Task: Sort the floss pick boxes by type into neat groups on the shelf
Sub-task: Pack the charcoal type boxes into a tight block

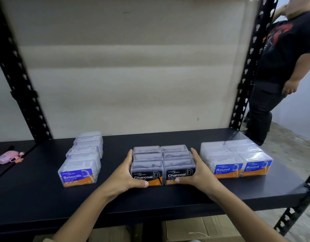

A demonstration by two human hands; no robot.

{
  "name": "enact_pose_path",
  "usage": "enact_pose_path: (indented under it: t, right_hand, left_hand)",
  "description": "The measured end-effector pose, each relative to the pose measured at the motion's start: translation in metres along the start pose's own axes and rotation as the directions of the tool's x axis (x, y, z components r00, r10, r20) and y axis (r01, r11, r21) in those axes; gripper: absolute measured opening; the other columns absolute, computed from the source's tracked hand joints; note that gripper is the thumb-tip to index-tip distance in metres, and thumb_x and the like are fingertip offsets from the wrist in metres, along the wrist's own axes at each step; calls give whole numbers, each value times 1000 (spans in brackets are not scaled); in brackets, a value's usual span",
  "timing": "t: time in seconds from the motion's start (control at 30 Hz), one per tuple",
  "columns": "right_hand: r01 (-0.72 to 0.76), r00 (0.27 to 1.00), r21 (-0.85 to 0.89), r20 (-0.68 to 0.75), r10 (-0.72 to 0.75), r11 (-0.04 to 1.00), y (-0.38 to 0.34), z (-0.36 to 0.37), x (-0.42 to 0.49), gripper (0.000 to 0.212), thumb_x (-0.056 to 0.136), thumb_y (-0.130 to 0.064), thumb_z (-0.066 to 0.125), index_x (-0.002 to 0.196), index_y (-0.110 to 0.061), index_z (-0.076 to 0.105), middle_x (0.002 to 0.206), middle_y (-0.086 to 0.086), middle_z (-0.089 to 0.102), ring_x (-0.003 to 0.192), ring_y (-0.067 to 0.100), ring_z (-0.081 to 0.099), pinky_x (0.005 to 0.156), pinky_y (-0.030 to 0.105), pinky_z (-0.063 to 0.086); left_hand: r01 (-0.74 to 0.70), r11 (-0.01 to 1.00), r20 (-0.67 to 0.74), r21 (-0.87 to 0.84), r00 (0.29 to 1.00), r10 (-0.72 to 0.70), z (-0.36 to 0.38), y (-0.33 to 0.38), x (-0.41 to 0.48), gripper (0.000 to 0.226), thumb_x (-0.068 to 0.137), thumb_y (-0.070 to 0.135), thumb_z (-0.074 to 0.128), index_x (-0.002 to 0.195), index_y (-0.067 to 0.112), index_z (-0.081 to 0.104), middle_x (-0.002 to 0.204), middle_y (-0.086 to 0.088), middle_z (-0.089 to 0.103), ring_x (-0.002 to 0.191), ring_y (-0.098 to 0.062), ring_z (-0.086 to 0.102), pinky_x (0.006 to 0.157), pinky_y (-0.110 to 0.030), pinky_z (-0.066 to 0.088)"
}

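Note:
Three groups of clear floss pick boxes stand on the black shelf [168, 201]. At the left runs a single row of Smooth boxes [79, 172] with blue and orange labels. In the middle, the dark Charcoal boxes [163, 164] form two rows side by side. To the right sit the Round boxes [236, 158], also two rows. My left hand [125, 175] presses the left side of the Charcoal group, thumb on the front label. My right hand [198, 172] presses its right side, thumb under the front right box.
A pink case [8, 156] with a keyring lies at the shelf's far left. Black slotted uprights frame the shelf in front of a beige back panel. A person in dark clothes [281, 67] stands beyond the right upright. Cardboard cartons [199, 229] sit below the shelf.

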State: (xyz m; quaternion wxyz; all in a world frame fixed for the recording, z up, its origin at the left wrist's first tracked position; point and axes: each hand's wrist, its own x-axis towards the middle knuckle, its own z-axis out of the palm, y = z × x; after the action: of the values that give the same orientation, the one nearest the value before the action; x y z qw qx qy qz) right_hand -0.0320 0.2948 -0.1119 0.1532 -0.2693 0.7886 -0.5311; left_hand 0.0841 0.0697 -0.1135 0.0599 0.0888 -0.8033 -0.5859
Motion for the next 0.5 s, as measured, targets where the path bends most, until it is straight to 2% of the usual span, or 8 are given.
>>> enact_pose_path:
  t: [0.07, 0.13, 0.2, 0.27, 0.37, 0.5]
  right_hand:
    - [20, 999, -2, 28, -20, 1000, 0, -1, 2, 99, 61, -11, 86, 140, -25, 27, 123, -16, 55, 111, 0, 55, 103, 23, 40]
    - [48, 998, -11, 36, -48, 999, 1, -1, 4, 84, 60, -9, 85, 127, -31, 39, 115, -16, 62, 104, -6, 59, 95, 19, 47]
    - [60, 998, 4, 32, -60, 998, 2, -1, 5, 81, 61, -8, 84, 123, -34, 39, 112, -17, 61, 102, -8, 58, 84, 9, 47]
    - [65, 998, -4, 22, -65, 998, 2, -1, 4, 81, 63, -8, 83, 121, -37, 36, 111, -19, 60, 102, -7, 57, 79, 5, 45]
    - [75, 997, -41, 8, -75, 996, 3, 0, 4, 81, 64, -10, 83, 121, -39, 33, 110, -22, 58, 103, -6, 56, 78, 4, 44]
    - [71, 997, -55, 18, -70, 996, 5, -1, 5, 83, 65, -13, 83, 127, -36, 32, 114, -20, 58, 107, -3, 55, 87, 11, 44]
  left_hand:
    - [-22, 1000, -11, 6, 1000, 22, 1, -1, 2, 109, 66, -5, 78, 144, 36, 15, 118, 27, 54, 103, 17, 56, 78, -4, 44]
    - [-38, 999, -34, 10, 999, 39, 2, -3, 5, 104, 66, -5, 78, 140, 40, 21, 118, 23, 58, 107, 11, 57, 82, -7, 45]
    - [-47, 999, -39, 23, 998, 48, 3, -2, 5, 102, 64, 0, 80, 138, 41, 24, 120, 21, 60, 111, 7, 57, 91, -12, 45]
    - [-50, 998, -35, 39, 998, 51, 4, -4, 5, 105, 60, 12, 82, 142, 38, 24, 125, 18, 59, 116, 2, 56, 104, -25, 42]
    - [-33, 998, -33, 55, 999, 35, 3, -7, 5, 113, 55, 25, 83, 146, 38, 17, 130, 18, 56, 121, -3, 52, 111, -36, 36]
    - [-18, 997, -29, 71, 999, 20, 4, -8, 6, 116, 59, 25, 83, 148, 37, 10, 134, 18, 53, 124, -3, 50, 113, -36, 34]
